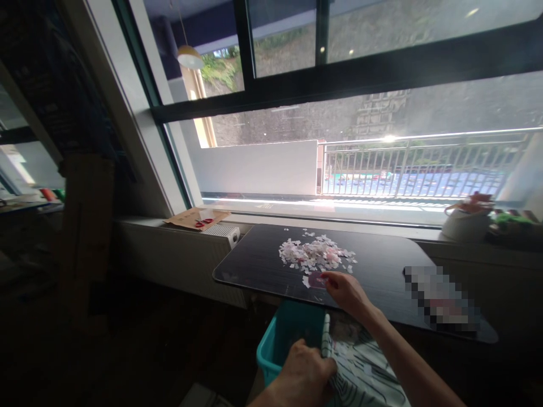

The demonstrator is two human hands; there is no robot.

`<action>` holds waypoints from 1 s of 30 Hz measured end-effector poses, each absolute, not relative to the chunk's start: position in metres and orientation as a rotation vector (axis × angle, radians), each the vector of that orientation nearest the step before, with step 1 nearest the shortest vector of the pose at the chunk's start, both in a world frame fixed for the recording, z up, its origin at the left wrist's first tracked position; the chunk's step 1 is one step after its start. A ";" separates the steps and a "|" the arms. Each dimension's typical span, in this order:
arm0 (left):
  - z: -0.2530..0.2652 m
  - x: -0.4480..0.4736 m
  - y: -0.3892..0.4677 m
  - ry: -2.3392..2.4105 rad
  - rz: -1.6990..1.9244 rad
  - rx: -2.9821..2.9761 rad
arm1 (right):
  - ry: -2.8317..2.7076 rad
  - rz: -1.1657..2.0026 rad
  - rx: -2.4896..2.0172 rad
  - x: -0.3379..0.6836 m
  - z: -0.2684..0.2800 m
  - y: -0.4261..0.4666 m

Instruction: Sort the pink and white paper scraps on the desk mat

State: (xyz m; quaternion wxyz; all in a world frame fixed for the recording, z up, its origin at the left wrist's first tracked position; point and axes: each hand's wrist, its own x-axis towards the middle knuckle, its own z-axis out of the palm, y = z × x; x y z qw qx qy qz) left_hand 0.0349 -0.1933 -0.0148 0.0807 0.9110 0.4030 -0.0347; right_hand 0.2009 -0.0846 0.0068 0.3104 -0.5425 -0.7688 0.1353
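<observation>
My right hand [343, 289] pinches a small pinkish, see-through card [316, 280] flat on the dark tabletop [373, 254], close to its near edge. A white paper scrap [306, 281] lies at the card's left side. Just beyond is a loose heap of small white and pale pink paper scraps [316, 253]. Below the table edge stands a teal bin [268, 356]. My left hand [306, 364] is closed over the bin's near right side, its grip partly hidden. A white cloth with dark lines [360, 367] lies against that hand's thumb side.
A blurred-out flat object [441, 299] lies on the table's right part. Left of the table, red-handled scissors [204, 223] rest on brown paper [186, 218] above a radiator [220, 237]. A white pot [464, 221] stands on the sill at right. Behind the table is a large window.
</observation>
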 end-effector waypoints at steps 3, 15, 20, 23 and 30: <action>-0.013 0.033 -0.195 1.243 -0.087 2.700 | -2.106 0.258 -1.436 0.212 0.010 -0.091; -0.011 0.023 -0.193 1.376 -0.041 2.582 | -2.040 0.325 -1.701 0.257 0.026 -0.110; -0.009 0.022 -0.191 1.414 -0.022 2.545 | -1.938 0.311 -1.742 0.272 0.020 -0.113; -0.008 0.023 -0.192 1.417 -0.018 2.521 | -1.933 0.366 -1.751 0.282 0.017 -0.119; -0.004 0.028 -0.193 1.400 -0.005 2.504 | -1.858 0.500 -1.719 0.295 0.010 -0.129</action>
